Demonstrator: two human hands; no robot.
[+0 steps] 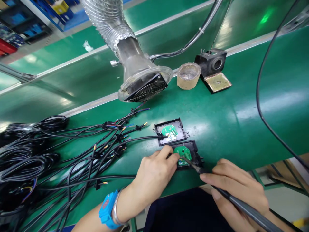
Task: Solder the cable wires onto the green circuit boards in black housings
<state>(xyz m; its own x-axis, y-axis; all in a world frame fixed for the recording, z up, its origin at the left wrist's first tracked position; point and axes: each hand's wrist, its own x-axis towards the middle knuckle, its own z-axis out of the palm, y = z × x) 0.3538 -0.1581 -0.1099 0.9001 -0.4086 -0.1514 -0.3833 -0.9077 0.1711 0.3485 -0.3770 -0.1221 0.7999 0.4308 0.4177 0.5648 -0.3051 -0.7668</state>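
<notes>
My right hand (pixel 238 190) grips a soldering iron (pixel 243 206) like a pen. Its tip reaches the round green circuit board (pixel 182 151) in the nearer black plastic case (pixel 195 149). At that case's left side, my left hand (pixel 154 170) is closed with thumb and finger on a cable end, mostly hidden by the fingers. Small coloured wires show at the board beside the fingertips. A black cable (pixel 116 176) runs in from the left under this hand. Just beyond lies a second black case (pixel 180 124) with a green board (pixel 169 130) and a cable entering its left side.
Coiled black cables (pixel 29 164) with stripped ends cover the bench's left. A fume extractor hood (pixel 145 83) hangs over the middle. Behind stand a tape-like round pot (pixel 187 84) and an iron stand with sponge tray (pixel 218 83). The iron's black cord (pixel 259 106) loops at right.
</notes>
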